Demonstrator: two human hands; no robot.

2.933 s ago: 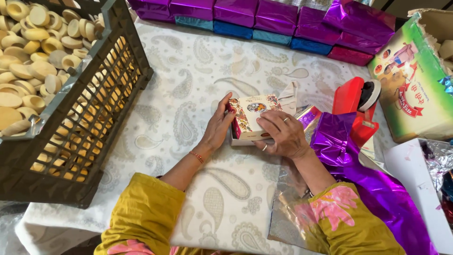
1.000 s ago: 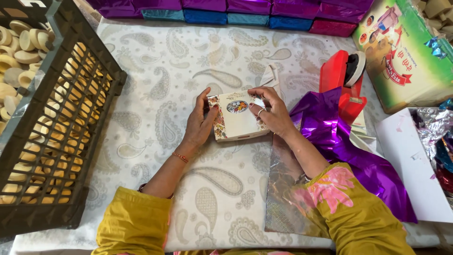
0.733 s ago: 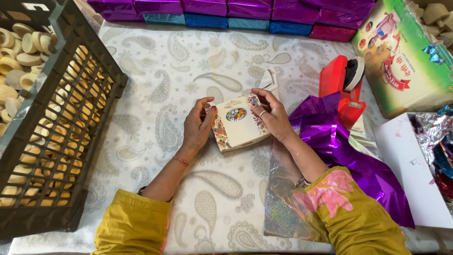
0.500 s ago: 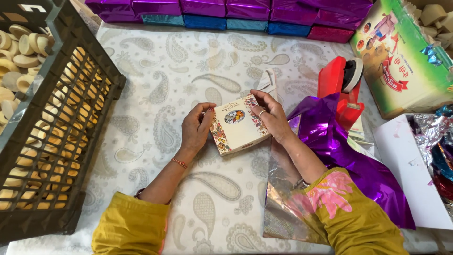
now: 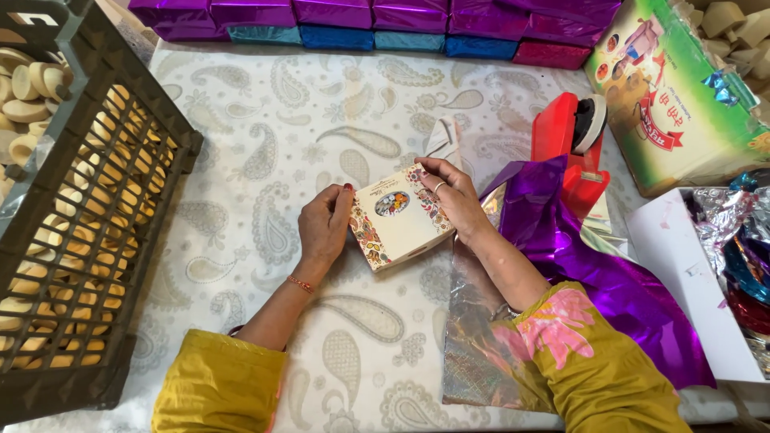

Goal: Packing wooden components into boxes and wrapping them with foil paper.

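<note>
Paisley tablecloth (image 5: pixel 265 152) under left hand (image 5: pixel 323 228) and right hand (image 5: pixel 453 196), both gripping a patterned box (image 5: pixel 399 216).

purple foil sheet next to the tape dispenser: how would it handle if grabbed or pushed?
The purple foil sheet is probably floppy: it lies creased and draped over the table edge. Likely very light and thin, so a push would crumple or slide it rather than move it whole. Its glossy surface looks slippery, and it may tear or crease for good if pinched hard.

Crate (image 5: pixel 72 240) left — box (image 5: pixel 399 218) centre — dispenser (image 5: pixel 573 148) right.
</note>
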